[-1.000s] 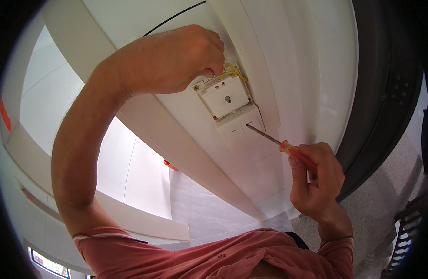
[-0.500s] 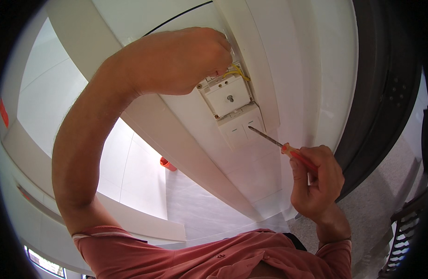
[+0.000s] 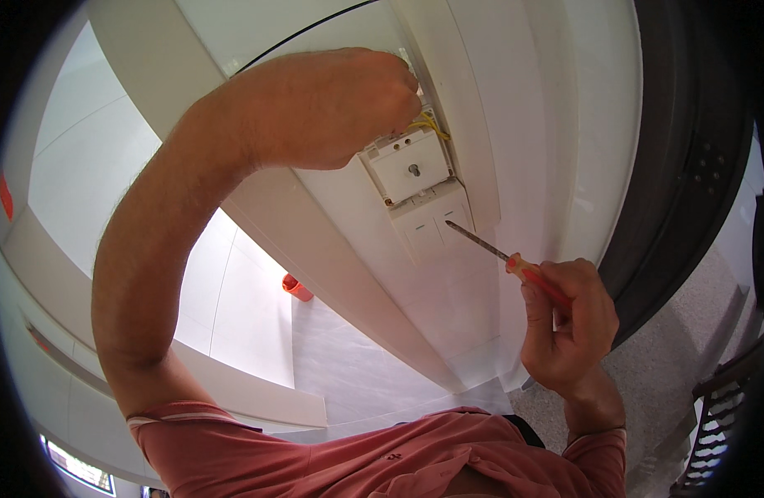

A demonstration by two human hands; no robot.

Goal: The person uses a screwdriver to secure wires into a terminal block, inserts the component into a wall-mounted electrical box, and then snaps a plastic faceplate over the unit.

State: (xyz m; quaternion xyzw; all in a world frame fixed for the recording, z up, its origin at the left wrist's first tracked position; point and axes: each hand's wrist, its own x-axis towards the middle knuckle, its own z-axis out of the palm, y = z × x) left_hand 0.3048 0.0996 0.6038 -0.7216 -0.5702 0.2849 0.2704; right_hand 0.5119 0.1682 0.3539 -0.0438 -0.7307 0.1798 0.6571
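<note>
My right hand (image 3: 568, 328) grips the red and yellow handle of a screwdriver (image 3: 538, 278). Its dark metal shaft points up and left, the tip showing in front of a white double wall switch (image 3: 432, 226). Above that switch, a white knob-control module (image 3: 410, 166) without its cover plate is on the wall, with a small grey shaft in its middle. Yellow wires (image 3: 432, 124) come out along its upper edge. Curled at the module's upper end is my left hand (image 3: 361, 104), closed, its back toward me. The fingertips and whatever they hold are hidden.
Beside the switches runs a pale upright wall ledge (image 3: 332, 257). An orange-red bin (image 3: 297, 287) stands on the grey floor beyond it. To the right is a dark door frame (image 3: 689, 166), and a dark railing (image 3: 714, 423) shows at the lower right.
The view has shifted slightly. My left hand stays at the module's upper end, and my right hand still holds the screwdriver in nearly the same pose.
</note>
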